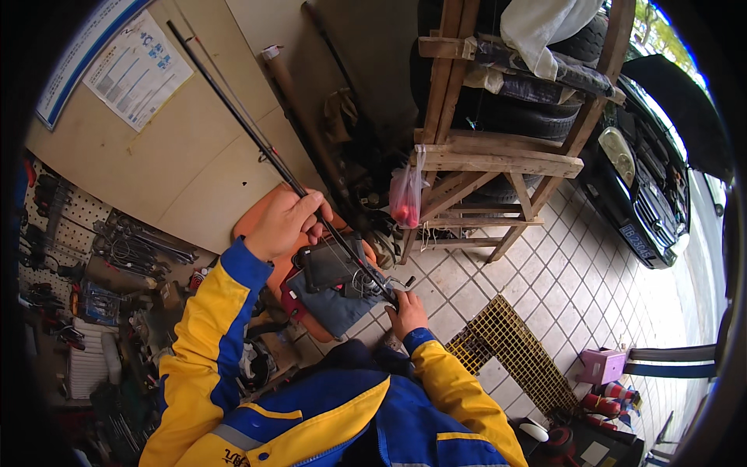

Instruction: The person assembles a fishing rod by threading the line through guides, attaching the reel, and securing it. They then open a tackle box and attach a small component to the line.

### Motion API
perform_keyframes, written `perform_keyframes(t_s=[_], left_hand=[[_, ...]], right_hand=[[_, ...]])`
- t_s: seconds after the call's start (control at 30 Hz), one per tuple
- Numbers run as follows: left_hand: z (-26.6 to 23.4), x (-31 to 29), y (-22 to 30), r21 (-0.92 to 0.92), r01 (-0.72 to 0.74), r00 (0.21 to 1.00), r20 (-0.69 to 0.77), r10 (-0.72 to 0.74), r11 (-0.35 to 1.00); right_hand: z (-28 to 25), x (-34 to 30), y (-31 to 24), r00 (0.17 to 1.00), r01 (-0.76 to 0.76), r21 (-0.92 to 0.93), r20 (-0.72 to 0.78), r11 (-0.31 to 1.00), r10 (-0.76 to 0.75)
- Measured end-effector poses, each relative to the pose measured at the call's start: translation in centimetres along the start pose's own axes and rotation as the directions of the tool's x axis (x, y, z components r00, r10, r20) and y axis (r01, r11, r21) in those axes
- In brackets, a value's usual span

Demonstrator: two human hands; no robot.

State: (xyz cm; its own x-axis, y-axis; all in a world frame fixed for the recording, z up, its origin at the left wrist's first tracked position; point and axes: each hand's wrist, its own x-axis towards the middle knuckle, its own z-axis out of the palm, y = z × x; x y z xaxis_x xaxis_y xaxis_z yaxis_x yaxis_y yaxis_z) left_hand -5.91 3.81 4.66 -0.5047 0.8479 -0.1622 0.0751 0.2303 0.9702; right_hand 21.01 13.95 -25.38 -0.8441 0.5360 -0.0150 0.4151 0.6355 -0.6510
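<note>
A black fishing rod (233,109) runs slantwise from the upper left down to the middle, with its thin tip section lying alongside. My left hand (289,222) is closed on the rod partway along, thumb and index finger pinched together at it. Lower down, my right hand (410,313) is wrapped round the rod's handle beside the spinning reel (395,283) and its crank. Beneath the rod, an orange chair (250,222) bears a dark flat case (331,266) and a folded blue-grey cloth (334,307).
Tools hang and lie on the pegboard bench (117,249) at left. A wooden rack (498,159) with tyres stands ahead, a plastic bag (406,194) of red things hanging from it. Right are a car (642,187) with raised bonnet, a yellow floor grating (506,338) and a pink box (601,366).
</note>
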Motion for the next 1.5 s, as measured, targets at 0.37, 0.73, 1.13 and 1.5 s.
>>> perform_keyframes(t_s=[0.37, 0.73, 1.13, 1.5], left_hand=[[1.5, 1.9, 4.0, 0.107, -0.063, 0.996, -0.056, 0.069, 0.992], [-2.2, 4.3, 2.0, 0.183, -0.028, 0.981, -0.184, 0.063, 0.983], [-7.0, 13.2, 0.5, 0.237, -0.078, 0.916, -0.366, 0.163, 0.968], [-7.8, 22.8, -6.4, 0.327, -0.113, 0.875, -0.414, 0.25, 0.938]], right_hand=[[-4.4, 2.5, -2.2, 0.994, 0.11, -0.022, -0.002, 0.994, -0.11], [2.1, 1.1, 7.4, 0.72, -0.559, 0.819, 0.4, 0.132, 0.567], [4.6, -11.6, 19.2, 0.451, -0.886, 0.331, 0.454, 0.325, 0.768], [3.0, -24.2, 25.4, 0.35, -0.905, -0.072, 0.436, 0.42, 0.829]])
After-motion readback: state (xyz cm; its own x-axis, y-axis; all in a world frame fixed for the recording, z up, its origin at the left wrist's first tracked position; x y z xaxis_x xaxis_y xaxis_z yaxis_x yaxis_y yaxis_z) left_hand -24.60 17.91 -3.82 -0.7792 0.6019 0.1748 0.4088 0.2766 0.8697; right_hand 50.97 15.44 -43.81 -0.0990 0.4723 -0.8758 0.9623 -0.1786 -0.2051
